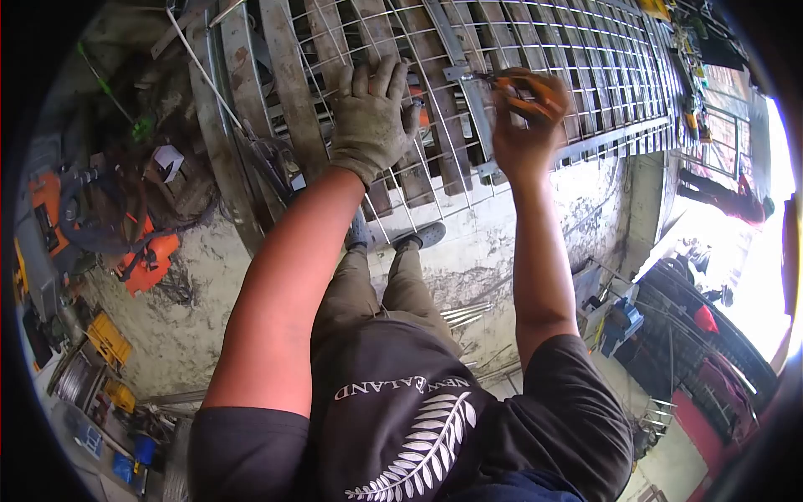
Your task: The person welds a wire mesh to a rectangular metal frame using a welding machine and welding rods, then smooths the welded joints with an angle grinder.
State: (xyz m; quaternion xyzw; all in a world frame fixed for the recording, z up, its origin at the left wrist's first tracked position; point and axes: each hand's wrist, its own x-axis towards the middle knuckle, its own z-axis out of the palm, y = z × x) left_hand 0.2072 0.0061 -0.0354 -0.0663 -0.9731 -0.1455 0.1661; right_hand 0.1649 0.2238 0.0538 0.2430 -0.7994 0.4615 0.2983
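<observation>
The left grip [372, 117] (gloved) lies on wire mesh [602, 84] while the right grip [529, 125] holds an orange-handled tool [548, 87].

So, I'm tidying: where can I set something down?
Bare floor shows between the orange equipment and left arm, and between the right shoe and right forearm. Crowded: the wire mesh, with left hand and right hand over it.

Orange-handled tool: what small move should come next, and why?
Perhaps settle the orange-handled tool squarely at the metal strip: the right hand holds it, tip close there, and the gloved left hand rests on the wire mesh.
</observation>
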